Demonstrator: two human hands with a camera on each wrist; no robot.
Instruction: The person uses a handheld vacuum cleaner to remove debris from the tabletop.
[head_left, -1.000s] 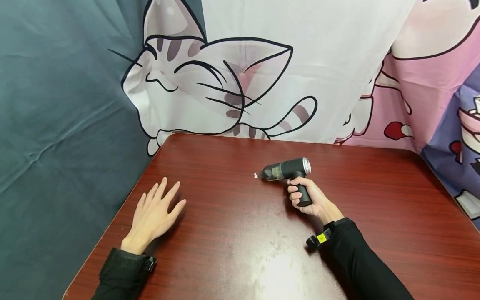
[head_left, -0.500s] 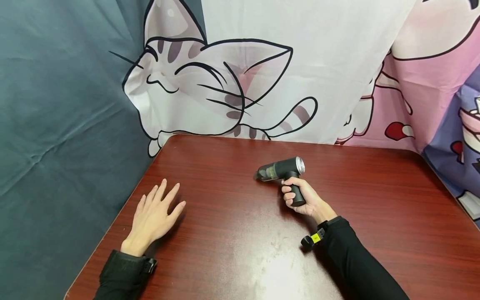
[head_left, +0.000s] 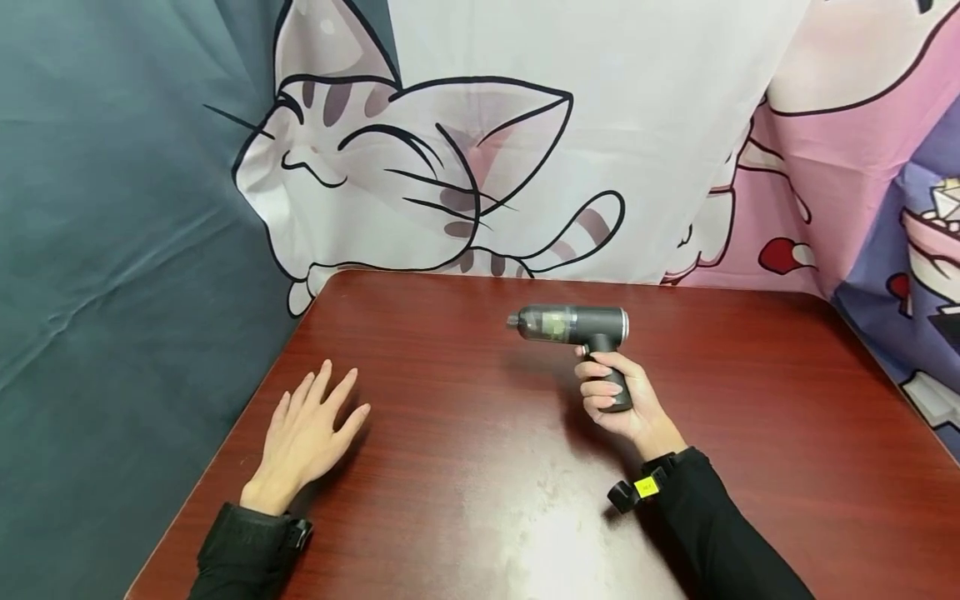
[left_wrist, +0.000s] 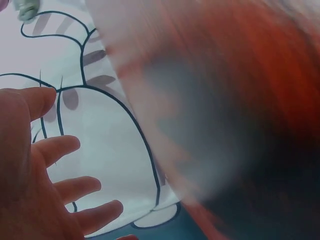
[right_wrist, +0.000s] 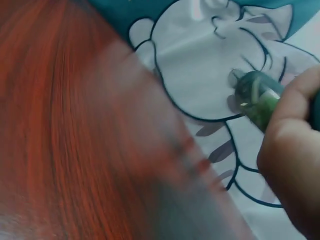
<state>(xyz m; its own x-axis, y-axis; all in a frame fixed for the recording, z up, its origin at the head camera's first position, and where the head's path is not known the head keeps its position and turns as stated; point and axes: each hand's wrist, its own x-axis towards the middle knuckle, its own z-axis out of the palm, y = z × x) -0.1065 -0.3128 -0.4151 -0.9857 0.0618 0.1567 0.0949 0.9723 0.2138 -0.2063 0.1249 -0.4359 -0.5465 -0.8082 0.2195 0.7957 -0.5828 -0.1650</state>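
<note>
My right hand (head_left: 626,400) grips the handle of a dark handheld vacuum (head_left: 573,323), its fingers curled round the grip. The vacuum is raised above the table, roughly level, its nozzle pointing left and its shadow falling below. A clear section with something greenish inside shows behind the nozzle; the right wrist view also catches this front end (right_wrist: 257,97). Over at the left side of the table, my left hand (head_left: 303,442) lies palm down with fingers spread and holds nothing. Its spread fingers (left_wrist: 82,190) show in the left wrist view.
The reddish-brown wooden table (head_left: 450,400) has a glossy glare near its front. Behind it hangs a curtain (head_left: 645,108) with cartoon cats, and a grey-green cloth (head_left: 135,250) hangs along the left edge. A small wrist-worn device (head_left: 633,492) sits at the right cuff.
The vacuum first moved left over small white bits on the table, which are no longer visible. It then rose off the surface and levelled out, shifting slightly right. My left hand stayed put.
</note>
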